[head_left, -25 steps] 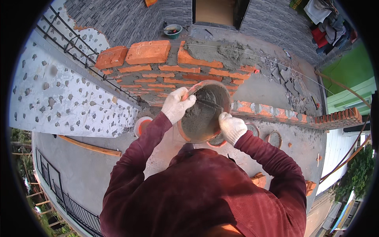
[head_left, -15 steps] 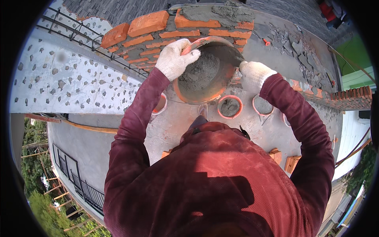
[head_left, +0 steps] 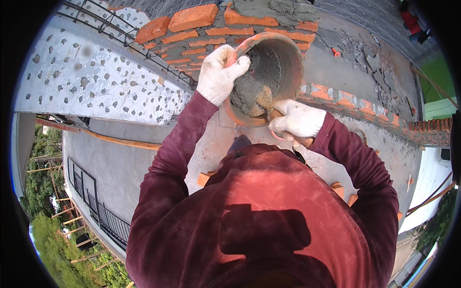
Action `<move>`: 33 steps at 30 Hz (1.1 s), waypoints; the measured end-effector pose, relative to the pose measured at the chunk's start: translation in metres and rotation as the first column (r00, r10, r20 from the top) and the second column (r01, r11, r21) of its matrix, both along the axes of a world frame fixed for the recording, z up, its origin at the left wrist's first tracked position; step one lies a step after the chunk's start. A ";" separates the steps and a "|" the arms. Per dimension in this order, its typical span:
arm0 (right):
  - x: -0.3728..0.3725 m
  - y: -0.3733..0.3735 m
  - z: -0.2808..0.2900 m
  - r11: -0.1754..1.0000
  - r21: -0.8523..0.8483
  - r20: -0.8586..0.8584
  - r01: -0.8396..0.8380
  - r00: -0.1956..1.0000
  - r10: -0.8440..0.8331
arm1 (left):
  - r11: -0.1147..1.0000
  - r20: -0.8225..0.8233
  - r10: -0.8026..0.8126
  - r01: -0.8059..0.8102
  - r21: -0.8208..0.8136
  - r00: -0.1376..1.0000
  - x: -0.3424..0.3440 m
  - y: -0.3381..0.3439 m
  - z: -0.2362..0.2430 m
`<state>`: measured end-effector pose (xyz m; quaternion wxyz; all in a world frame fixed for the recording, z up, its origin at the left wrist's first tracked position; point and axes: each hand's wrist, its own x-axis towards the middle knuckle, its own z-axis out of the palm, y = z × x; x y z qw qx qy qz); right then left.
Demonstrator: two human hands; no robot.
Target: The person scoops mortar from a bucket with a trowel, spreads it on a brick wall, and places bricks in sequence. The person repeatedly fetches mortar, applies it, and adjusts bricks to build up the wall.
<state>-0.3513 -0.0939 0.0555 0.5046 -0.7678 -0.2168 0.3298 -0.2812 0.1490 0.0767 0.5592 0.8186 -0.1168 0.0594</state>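
My left hand (head_left: pixel 221 77), in a white knit glove, grips the left rim of an orange bucket (head_left: pixel 292 65). The bucket is tilted, so its inside shows, with wet grey mortar (head_left: pixel 264 62) in it. Closed round a wooden handle, my gloved right hand (head_left: pixel 300 120) is at the bucket's lower right rim. The mortar-smeared blade of this trowel (head_left: pixel 263 99) lies inside the bucket, against the mortar. Just beyond the bucket stands a brick wall (head_left: pixel 206 43), with fresh mortar (head_left: pixel 288 14) spread on its top at the right.
A pale wall with grey dabs (head_left: pixel 96 81) and a steel rebar cage (head_left: pixel 103 26) lie to the left. A low brick wall (head_left: pixel 345 100) runs off right, with broken rubble (head_left: pixel 370 62) behind it. Loose bricks (head_left: pixel 205 178) lie near my body. Another person (head_left: pixel 411 21) is far right.
My right hand has moved down and left with the trowel, from the bucket's right rim to its lower rim. The bucket has tipped more toward me, and the view has shifted slightly.
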 end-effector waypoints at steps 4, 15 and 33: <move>0.005 0.024 0.006 0.959 0.150 -0.530 0.241 0.838 -0.127 | 0.966 -0.055 0.202 -0.208 -0.156 0.978 -0.013 0.017 -0.026; 0.130 0.027 0.096 0.990 0.079 -0.390 0.115 0.918 -0.075 | 0.672 -0.363 0.350 -0.501 -0.545 0.864 0.050 0.124 -0.102; 0.253 0.109 0.108 0.510 -0.532 0.845 0.676 0.458 0.275 | 0.796 -0.452 0.061 -0.316 -0.516 0.890 0.139 0.186 -0.131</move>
